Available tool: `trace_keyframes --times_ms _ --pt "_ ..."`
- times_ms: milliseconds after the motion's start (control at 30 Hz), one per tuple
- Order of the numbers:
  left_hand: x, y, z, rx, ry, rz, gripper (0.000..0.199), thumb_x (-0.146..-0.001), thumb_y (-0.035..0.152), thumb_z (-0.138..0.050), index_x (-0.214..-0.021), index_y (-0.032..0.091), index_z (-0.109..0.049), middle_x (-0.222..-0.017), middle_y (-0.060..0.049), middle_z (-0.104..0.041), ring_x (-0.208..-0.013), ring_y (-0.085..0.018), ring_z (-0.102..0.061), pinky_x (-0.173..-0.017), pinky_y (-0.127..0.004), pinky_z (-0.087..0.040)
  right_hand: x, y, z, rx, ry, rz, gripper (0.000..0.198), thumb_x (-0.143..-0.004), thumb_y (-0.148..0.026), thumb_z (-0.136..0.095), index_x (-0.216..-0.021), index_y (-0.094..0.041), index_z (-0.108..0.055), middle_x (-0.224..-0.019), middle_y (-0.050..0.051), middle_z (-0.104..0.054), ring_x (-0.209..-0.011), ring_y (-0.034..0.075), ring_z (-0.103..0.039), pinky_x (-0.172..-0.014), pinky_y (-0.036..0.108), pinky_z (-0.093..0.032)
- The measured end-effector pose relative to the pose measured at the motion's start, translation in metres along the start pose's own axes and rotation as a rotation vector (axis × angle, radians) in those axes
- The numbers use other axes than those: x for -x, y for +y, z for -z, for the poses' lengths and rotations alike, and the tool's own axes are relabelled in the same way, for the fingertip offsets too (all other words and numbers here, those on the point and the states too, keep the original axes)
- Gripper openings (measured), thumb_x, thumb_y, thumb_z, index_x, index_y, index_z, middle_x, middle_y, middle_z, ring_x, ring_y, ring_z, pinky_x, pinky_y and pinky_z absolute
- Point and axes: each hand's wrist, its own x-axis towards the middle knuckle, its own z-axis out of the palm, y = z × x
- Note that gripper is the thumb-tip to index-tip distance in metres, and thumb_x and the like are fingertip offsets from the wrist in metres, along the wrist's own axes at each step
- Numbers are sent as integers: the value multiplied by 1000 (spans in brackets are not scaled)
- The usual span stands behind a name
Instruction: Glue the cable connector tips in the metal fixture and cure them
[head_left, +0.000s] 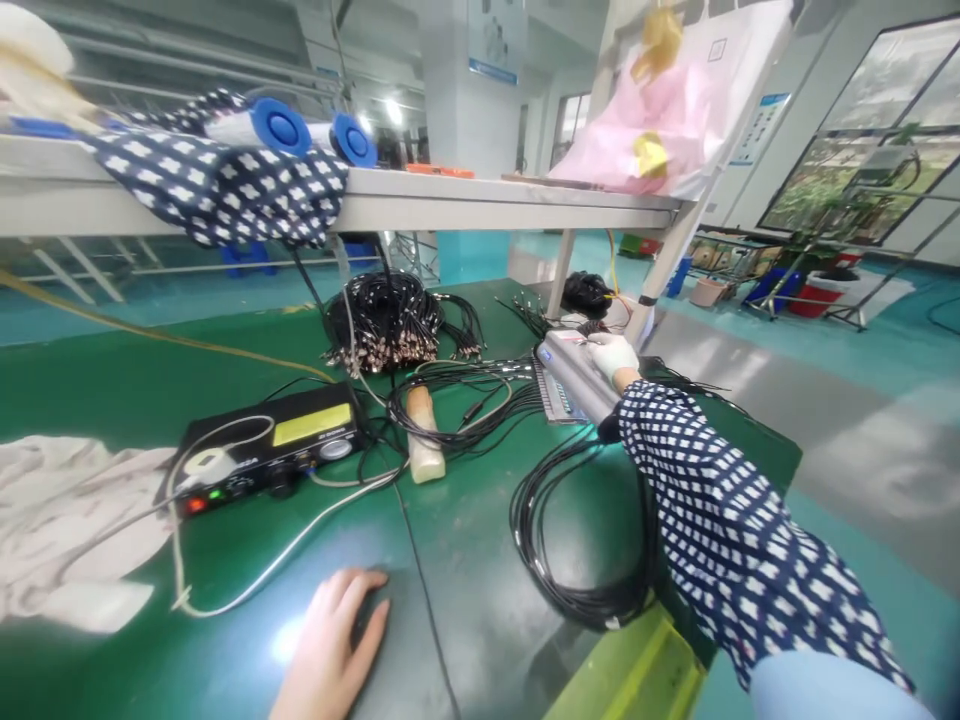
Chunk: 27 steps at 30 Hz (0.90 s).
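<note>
The gloved right hand (pixel 611 352) lies on top of a grey handheld housing (pixel 581 372), at the right of the green surface (pixel 480 560); whether the fingers grip it, I cannot tell. The bare left hand (pixel 326 640) rests near the front edge of view, thumb and fingers parted around a dark object (pixel 367 613), perhaps a computer mouse. The step looks like working the housing beside a row of cable ends (pixel 552 392), with cyan light at its near end; the next move probably calls for a steady right hand and undisturbed cables. Nearer lies 1 black cable coil (pixel 600 607). Leftward are 1 pale stick-like block (pixel 427 466), 1 black control box (pixel 262 440) and white cloth (pixel 82 500); behind, a cable bundle (pixel 386 325).
</note>
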Motion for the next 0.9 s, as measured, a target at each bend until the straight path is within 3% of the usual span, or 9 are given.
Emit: trace_keyframes --times_ms 133,300,633,900 --pt "0 4 -1 20 -20 44 19 -91 37 -53 -103 26 -62 -103 -5 -64 -98 -23 -63 -82 -35 -56 -13 -27 -34 40 27 -22 30 -99 -39 -59 -119 -18 -62 -124 9 -61 -110 23 -61 -98 46 -51" --pt "3 5 -2 37 -42 89 18 -92 34 -52 -106 25 -60 -104 -6 -62 -99 -23 -61 -83 -36 -55 -27 -38 -56 92 56 -50 30 -99 -39 -59 -121 -18 -62 -126 10 -60 -113 24 -60 -100 48 -50" --pt "4 2 -3 42 -53 98 18 -92 35 -53 -106 25 -59 -105 -6 -62 -100 -23 -60 -83 -35 -53 -37 -31 -55 103 35 -24 31 -98 -40 -60 -119 -17 -63 -124 9 -62 -111 24 -61 -98 47 -51" --pt "4 1 -3 25 -36 59 17 -93 34 -53 -108 26 -55 -105 -4 -60 -99 -21 -58 -83 -34 -52 -44 -21 -53 -43 -33 85 29 -98 -37 -61 -118 -16 -62 -122 9 -62 -108 23 -63 -94 45 -54"
